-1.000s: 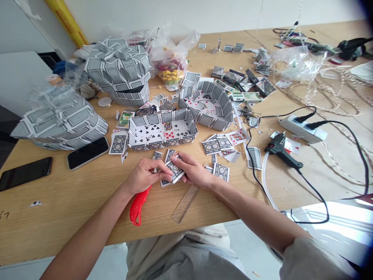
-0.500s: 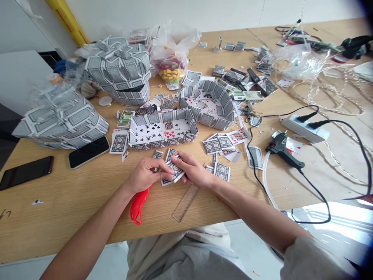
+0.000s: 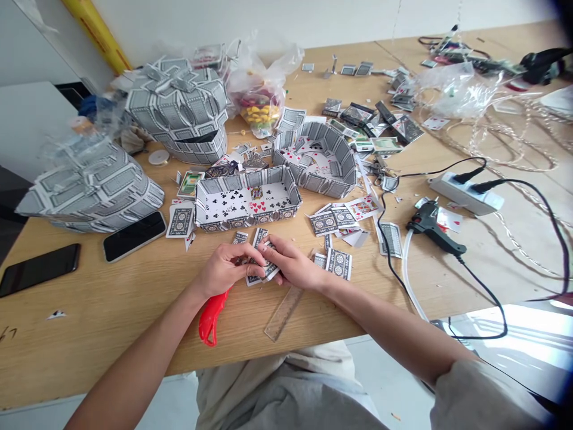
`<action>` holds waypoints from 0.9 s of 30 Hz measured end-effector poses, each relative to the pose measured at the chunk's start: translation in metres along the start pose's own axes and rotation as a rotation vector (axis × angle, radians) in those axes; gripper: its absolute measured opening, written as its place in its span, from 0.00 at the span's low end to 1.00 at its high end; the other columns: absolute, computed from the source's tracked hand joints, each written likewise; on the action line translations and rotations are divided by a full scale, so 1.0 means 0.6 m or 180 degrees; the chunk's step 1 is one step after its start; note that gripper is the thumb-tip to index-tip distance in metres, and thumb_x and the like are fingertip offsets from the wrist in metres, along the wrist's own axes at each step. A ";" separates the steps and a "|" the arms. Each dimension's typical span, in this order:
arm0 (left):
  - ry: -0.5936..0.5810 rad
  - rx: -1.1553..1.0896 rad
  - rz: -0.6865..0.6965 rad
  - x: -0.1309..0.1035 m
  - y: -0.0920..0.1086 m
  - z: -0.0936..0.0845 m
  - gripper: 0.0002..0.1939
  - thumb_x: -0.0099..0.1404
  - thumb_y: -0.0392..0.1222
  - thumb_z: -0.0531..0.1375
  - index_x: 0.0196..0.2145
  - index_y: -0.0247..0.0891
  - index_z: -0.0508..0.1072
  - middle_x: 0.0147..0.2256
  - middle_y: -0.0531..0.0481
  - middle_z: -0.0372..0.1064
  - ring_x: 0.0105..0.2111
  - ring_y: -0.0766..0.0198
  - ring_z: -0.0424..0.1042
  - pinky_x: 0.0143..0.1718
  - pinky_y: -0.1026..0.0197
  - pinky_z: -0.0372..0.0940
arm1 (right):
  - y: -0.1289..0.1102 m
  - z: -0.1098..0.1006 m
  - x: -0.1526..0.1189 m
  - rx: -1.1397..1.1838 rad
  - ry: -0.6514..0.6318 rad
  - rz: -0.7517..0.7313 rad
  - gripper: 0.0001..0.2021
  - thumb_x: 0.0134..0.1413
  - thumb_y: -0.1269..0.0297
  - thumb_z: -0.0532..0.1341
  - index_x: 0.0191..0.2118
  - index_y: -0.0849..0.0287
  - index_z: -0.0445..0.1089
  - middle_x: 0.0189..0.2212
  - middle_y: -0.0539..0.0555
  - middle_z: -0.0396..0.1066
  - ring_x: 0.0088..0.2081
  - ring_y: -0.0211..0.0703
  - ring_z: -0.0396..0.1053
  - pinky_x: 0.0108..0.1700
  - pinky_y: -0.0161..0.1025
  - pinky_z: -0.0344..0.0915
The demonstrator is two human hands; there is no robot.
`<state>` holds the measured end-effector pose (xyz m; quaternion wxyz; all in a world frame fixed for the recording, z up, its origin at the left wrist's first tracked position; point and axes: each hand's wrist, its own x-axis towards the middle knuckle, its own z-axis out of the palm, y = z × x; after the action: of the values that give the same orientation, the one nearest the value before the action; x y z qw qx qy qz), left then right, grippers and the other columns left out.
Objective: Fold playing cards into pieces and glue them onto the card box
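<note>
Between my two hands, above the table's front half, is a small stack of playing cards (image 3: 270, 272) with grey patterned backs. My right hand (image 3: 293, 264) is closed around the stack's right side, thumb on top. At the left edge of the stack, the thumb and fingertips of my left hand (image 3: 228, 267) pinch together on the cards; its other fingers are curled. Cut card pieces (image 3: 258, 236) lie just beyond my fingers. A red-handled tool (image 3: 212, 319) lies below my left hand, its far end hidden under it. A clear ruler (image 3: 283, 313) lies below my right wrist.
An open rectangular card box (image 3: 248, 220) and a rounded card tray (image 3: 322, 179) stand ahead. Card-covered baskets (image 3: 179, 107) and two phones (image 3: 134, 236) are at left. Loose cards (image 3: 339, 263), a glue gun (image 3: 434, 230), a power strip (image 3: 468, 194) and cables lie at right.
The view has shifted slightly. My left fingertips have moved a little over the cards, and the top card now shows less between my hands.
</note>
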<state>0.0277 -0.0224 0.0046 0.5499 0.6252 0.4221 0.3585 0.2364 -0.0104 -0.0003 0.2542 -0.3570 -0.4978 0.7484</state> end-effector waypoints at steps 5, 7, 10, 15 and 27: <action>0.0005 -0.0110 -0.0067 0.000 0.004 0.000 0.21 0.58 0.59 0.77 0.31 0.36 0.84 0.28 0.47 0.79 0.28 0.63 0.75 0.31 0.63 0.67 | -0.007 0.003 -0.002 0.0015 -0.0061 -0.0018 0.28 0.64 0.32 0.62 0.40 0.57 0.64 0.27 0.43 0.68 0.19 0.29 0.60 0.18 0.29 0.57; 0.0008 -0.0177 -0.0055 0.000 0.008 -0.001 0.21 0.58 0.59 0.77 0.32 0.36 0.84 0.28 0.47 0.79 0.29 0.63 0.75 0.32 0.63 0.68 | -0.011 0.004 -0.003 0.0085 -0.0106 0.0007 0.27 0.64 0.34 0.62 0.40 0.56 0.64 0.26 0.43 0.68 0.18 0.29 0.60 0.18 0.30 0.56; -0.0026 -0.0211 -0.0086 -0.001 0.013 -0.005 0.20 0.60 0.58 0.76 0.34 0.36 0.85 0.29 0.47 0.79 0.29 0.63 0.74 0.32 0.63 0.68 | -0.016 0.006 -0.004 0.0205 -0.0064 0.0027 0.26 0.65 0.35 0.63 0.41 0.56 0.64 0.25 0.43 0.68 0.18 0.30 0.60 0.18 0.30 0.55; 0.0003 0.0001 -0.0185 -0.001 0.010 -0.008 0.20 0.64 0.58 0.73 0.37 0.35 0.86 0.29 0.46 0.79 0.28 0.64 0.74 0.30 0.64 0.68 | -0.008 0.007 -0.004 0.0129 0.0076 -0.0071 0.27 0.65 0.33 0.62 0.42 0.56 0.64 0.27 0.45 0.72 0.19 0.30 0.60 0.18 0.30 0.55; 0.0045 -0.0079 -0.0080 0.000 0.008 -0.010 0.16 0.70 0.54 0.69 0.40 0.37 0.85 0.35 0.47 0.80 0.33 0.64 0.76 0.36 0.64 0.70 | -0.006 0.009 0.000 0.0298 0.0115 0.0024 0.26 0.64 0.35 0.64 0.42 0.55 0.62 0.24 0.42 0.66 0.18 0.31 0.58 0.16 0.29 0.52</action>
<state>0.0232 -0.0201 0.0100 0.5591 0.6104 0.4293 0.3613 0.2321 -0.0121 0.0043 0.2768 -0.3601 -0.4561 0.7653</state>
